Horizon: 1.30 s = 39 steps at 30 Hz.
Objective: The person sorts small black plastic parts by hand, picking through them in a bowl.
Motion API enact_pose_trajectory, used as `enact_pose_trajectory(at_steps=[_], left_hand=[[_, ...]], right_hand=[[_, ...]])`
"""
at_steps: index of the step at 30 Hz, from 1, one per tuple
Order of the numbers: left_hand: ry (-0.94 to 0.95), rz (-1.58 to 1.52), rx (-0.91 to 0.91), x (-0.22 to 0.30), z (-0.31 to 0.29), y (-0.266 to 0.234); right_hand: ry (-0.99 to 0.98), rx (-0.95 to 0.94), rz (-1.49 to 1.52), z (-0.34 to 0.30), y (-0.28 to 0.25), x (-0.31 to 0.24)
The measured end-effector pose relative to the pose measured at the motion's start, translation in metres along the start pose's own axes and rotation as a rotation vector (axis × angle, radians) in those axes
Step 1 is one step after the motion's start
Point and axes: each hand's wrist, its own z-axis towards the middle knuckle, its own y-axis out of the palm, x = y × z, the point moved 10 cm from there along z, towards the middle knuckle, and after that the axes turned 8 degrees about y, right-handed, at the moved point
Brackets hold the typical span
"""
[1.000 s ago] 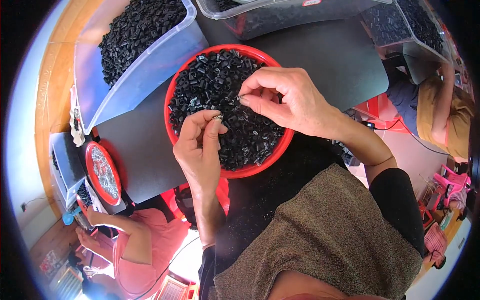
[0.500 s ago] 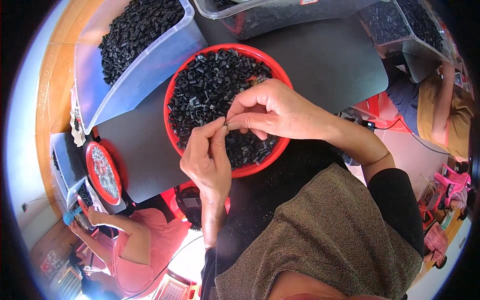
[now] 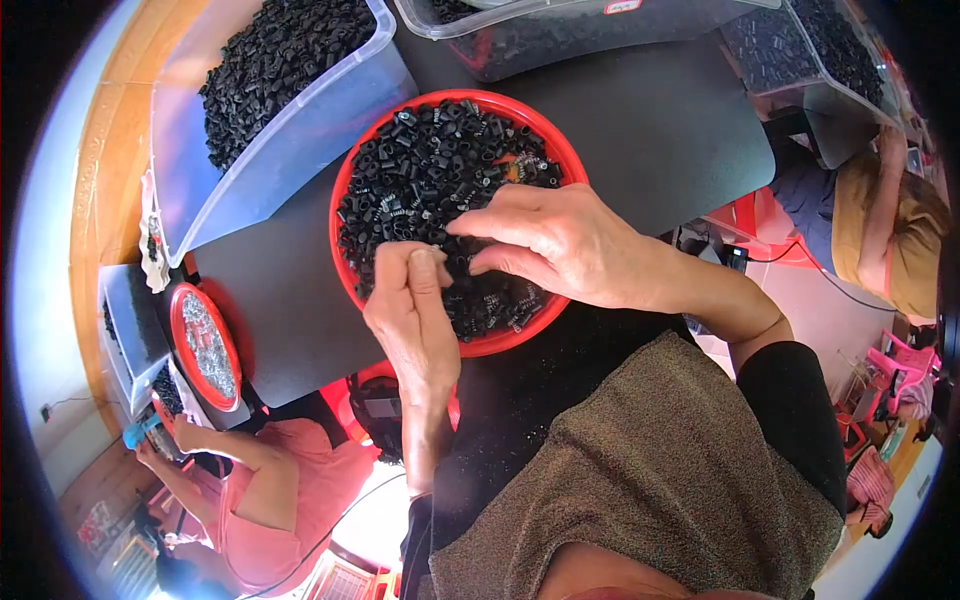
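Note:
A round red basin [image 3: 336,215] stands on the dark table, heaped with small black plastic tube-like parts [image 3: 425,155]. Thin metal springs [image 3: 392,206] show among them. Over the basin's near left part, my left hand [image 3: 408,318] is closed, with thumb and forefinger pinched together; whatever they hold is too small or hidden to name. My right hand [image 3: 575,245] hovers over the near right part of the basin. Its thumb and forefinger are apart and point toward my left hand, with black parts visible in the gap.
A clear plastic box [image 3: 290,165] of black parts stands at the far left, with further bins [image 3: 600,45] at the back. A smaller red basin [image 3: 236,365] of silvery pieces is at left. Co-workers sit left [image 3: 290,500] and right [image 3: 865,220].
My hands, fingertips together before, have come apart. The right thumb and forefinger have opened and the hand has shifted slightly right and nearer; my left hand stays pinched.

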Motion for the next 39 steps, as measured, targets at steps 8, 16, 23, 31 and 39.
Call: enact_pose_trajectory(at_steps=[8, 16, 23, 31, 39], left_hand=[[-0.132, -0.234, -0.192, 0.000, -0.001, 0.021], [0.251, 0.336, -0.015, 0.030, 0.049, -0.007], [0.410, 0.552, -0.193, 0.036, 0.058, 0.016], [0.575, 0.678, -0.232, 0.048, 0.052, 0.026], [0.603, 0.708, -0.263, 0.046, 0.050, 0.029]], right_hand=[[-0.090, 0.090, 0.160, 0.001, -0.012, -0.007], [0.070, 0.161, 0.164, 0.001, -0.036, 0.010], [0.118, 0.171, 0.152, -0.006, -0.042, 0.018], [0.109, 0.197, 0.174, -0.002, -0.045, 0.019], [0.120, 0.229, 0.173, -0.001, -0.050, 0.023]])
